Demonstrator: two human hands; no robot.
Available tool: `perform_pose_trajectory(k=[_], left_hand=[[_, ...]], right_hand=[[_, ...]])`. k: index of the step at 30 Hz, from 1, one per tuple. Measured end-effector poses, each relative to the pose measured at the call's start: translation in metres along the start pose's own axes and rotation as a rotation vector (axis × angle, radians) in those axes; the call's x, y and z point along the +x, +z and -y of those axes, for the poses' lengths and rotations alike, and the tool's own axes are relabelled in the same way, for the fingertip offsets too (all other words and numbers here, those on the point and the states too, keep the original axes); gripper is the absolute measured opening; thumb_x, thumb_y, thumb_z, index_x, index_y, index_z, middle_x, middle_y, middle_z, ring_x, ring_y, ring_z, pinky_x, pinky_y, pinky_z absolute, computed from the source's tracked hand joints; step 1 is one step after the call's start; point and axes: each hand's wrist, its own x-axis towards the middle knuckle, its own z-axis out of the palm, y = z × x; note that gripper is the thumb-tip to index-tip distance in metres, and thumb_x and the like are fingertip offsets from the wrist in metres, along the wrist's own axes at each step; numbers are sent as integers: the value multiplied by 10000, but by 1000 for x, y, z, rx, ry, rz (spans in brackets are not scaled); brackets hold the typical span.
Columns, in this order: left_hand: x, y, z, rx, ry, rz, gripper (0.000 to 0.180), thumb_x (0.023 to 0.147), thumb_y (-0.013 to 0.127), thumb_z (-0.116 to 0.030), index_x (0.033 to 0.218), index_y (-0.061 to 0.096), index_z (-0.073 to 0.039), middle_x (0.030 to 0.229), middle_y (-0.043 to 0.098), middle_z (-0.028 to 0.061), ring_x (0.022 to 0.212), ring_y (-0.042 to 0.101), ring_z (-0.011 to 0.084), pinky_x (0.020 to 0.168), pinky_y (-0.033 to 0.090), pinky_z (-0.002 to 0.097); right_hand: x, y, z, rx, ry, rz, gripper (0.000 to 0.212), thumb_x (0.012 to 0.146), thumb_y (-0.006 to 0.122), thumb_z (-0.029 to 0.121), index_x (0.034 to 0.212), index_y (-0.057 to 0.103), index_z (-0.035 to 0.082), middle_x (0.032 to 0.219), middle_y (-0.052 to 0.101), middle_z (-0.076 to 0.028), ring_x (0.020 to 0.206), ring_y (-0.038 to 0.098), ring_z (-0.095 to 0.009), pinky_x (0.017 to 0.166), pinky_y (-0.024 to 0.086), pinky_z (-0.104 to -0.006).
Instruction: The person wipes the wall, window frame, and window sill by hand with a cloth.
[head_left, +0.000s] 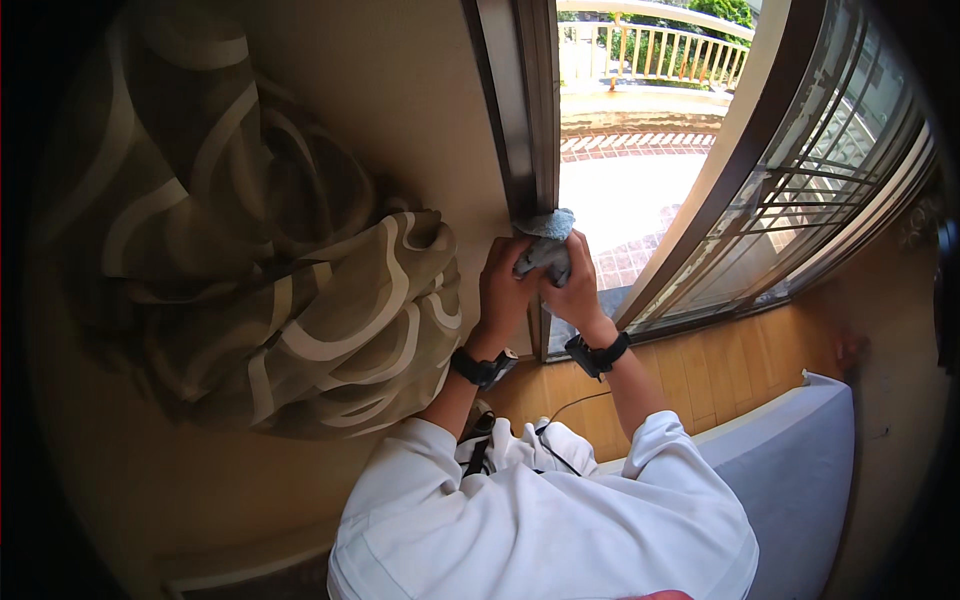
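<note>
Against the dark upright door frame (pixel 530 110), at the edge of an open sliding door, both hands meet on a crumpled grey-blue cloth (pixel 547 240). The left hand (pixel 503 290) is curled with its fingers closed around the cloth's lower left part; the right hand (pixel 577 285) is wrapped around it from the other side, so the cloth is bunched between the two and its upper end pokes out above the fingers, pressed to the frame. Each wrist carries a dark band (pixel 484 368), and both arms wear white sleeves (pixel 540 500).

Just left of the hands a bundled curtain (pixel 300 300) in olive with pale looping stripes hangs gathered against the beige wall (pixel 400 80); its lower folds bulge close to the left forearm, near but not touching the cloth. To the right, the sliding door panel (pixel 800 190) with its dark grille slants away, leaving a gap through which a sunlit terrace (pixel 630 190) with brick paving and a pale balustrade shows. Below the hands lies a wooden floor (pixel 700 370), with a thin dark cord (pixel 575 403) trailing across it. A grey-blue padded piece of furniture (pixel 790 470) fills the lower right, well apart from the hands.
</note>
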Motion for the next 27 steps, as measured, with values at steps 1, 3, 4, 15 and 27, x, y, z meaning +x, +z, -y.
perform_pose_trajectory(k=[1,3,4,15,27], left_hand=[[-4,2,2,-8,-41,20,384,716,701,0,1080,592,-48,976,572,125,910,597,313,769,496,355],[-9,5,7,8,-33,31,368,721,698,-3,1071,593,-46,974,575,125,910,598,315,769,495,357],[-12,6,11,24,-13,35,353,726,695,-7,1062,594,-44,972,577,125,911,599,317,768,494,360],[-78,51,89,355,-317,471,328,722,714,-119,1032,632,-51,957,622,168,908,605,347,778,481,406],[-18,164,-21,-21,133,454,337,727,673,8,1053,590,13,957,571,166,870,592,356,754,498,395]], right_hand=[[-3,0,-5,34,31,26,597,675,642,6,1239,446,-17,1179,495,-218,1092,509,-421,909,447,-426],[-11,1,-14,65,73,50,589,674,655,19,1225,449,-14,1163,498,-213,1082,510,-419,902,448,-423],[-16,3,-18,55,92,57,578,673,666,30,1207,450,-12,1137,498,-212,1062,510,-418,888,450,-423],[-120,8,-82,-88,470,304,462,700,671,90,1108,475,-6,1043,521,-231,979,526,-437,828,455,-440],[-85,-118,-87,-262,425,-221,632,769,672,62,1342,409,23,1329,451,-208,1205,463,-402,972,427,-427]])
